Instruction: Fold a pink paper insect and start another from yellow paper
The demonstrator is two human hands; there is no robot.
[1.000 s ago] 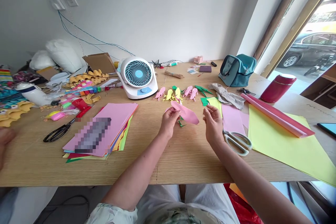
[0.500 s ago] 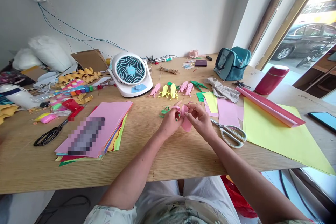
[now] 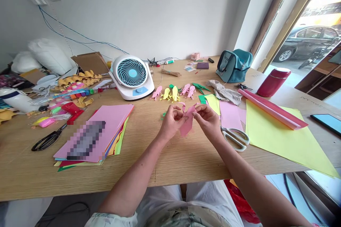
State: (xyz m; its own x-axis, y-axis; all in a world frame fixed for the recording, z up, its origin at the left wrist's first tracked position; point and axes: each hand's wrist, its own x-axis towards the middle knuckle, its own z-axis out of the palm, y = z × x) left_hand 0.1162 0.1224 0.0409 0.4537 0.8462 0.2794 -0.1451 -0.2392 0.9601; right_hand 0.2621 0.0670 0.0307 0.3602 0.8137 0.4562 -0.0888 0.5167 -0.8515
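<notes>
Both sides of a pink paper piece (image 3: 187, 126) are pinched in my view — the left hand (image 3: 172, 120) grips one edge, the right hand (image 3: 207, 117) the other, thumbs toward each other above the worktop (image 3: 128, 172). The piece sits squarely between them, so I can't call either hand nearer. As I read it, its long axis runs away from the person, the near end hanging free below the thumbs and slanting slightly left. Narrow strips curl at its far end. Beyond, I see paper figures (image 3: 174, 94); scissors (image 3: 241, 135) lie by the right wrist — partly hidden.
</notes>
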